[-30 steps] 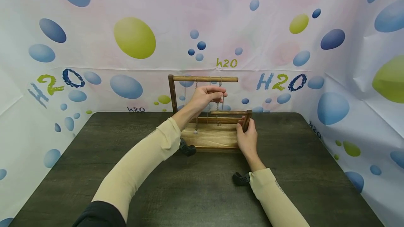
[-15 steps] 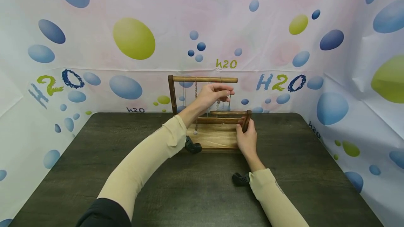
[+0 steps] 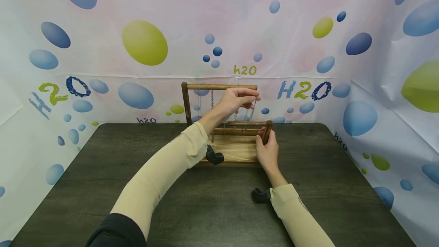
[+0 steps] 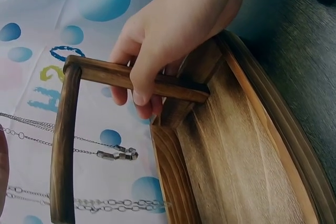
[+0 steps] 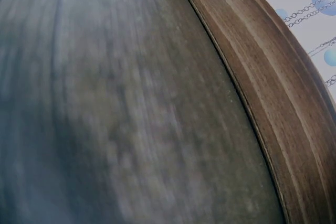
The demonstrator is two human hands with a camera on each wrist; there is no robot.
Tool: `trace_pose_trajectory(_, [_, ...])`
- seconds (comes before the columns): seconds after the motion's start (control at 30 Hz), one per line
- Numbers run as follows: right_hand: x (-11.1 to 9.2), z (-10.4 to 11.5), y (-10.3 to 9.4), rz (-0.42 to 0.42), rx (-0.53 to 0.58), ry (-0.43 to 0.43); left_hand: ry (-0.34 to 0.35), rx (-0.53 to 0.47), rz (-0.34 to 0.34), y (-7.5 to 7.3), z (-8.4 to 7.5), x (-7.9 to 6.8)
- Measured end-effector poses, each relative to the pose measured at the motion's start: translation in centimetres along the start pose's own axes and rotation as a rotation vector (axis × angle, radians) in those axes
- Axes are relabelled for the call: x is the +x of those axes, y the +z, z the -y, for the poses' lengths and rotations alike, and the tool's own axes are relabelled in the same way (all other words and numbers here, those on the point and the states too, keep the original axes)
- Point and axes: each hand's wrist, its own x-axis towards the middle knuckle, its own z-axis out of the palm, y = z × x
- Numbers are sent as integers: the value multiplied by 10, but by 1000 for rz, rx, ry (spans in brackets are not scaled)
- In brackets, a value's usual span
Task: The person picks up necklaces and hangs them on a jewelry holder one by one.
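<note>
A wooden jewelry stand (image 3: 236, 151) with a tall bar and a lower bar stands at the table's back. My left hand (image 3: 236, 100) pinches a thin necklace chain (image 3: 253, 111) near the free end of the upper bar (image 3: 202, 86). My right hand (image 3: 268, 153) grips the short right post (image 3: 267, 130); in the left wrist view its thumb and fingers wrap that post (image 4: 113, 74). Other chains (image 3: 212, 100) hang from the upper bar. A chain with a metal clasp (image 4: 118, 153) appears behind the lower bar in the left wrist view. The left fingertips are mostly out of that view.
The dark wooden table (image 3: 205, 212) extends in front of the stand. A printed backdrop (image 3: 291, 29) rises behind it. Black wrist devices (image 3: 215, 156) sit at both cuffs. In the right wrist view, the stand's base edge (image 5: 273, 82) meets the tabletop.
My left hand has moved to the right along the upper bar, bringing the pinched chain toward and past its free end. The right hand keeps its grip on the post.
</note>
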Motion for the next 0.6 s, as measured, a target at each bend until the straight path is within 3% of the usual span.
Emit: trace_pose_trajectory(0.6, [1, -1, -1, 3, 16, -3, 3, 70, 12, 28, -5, 17])
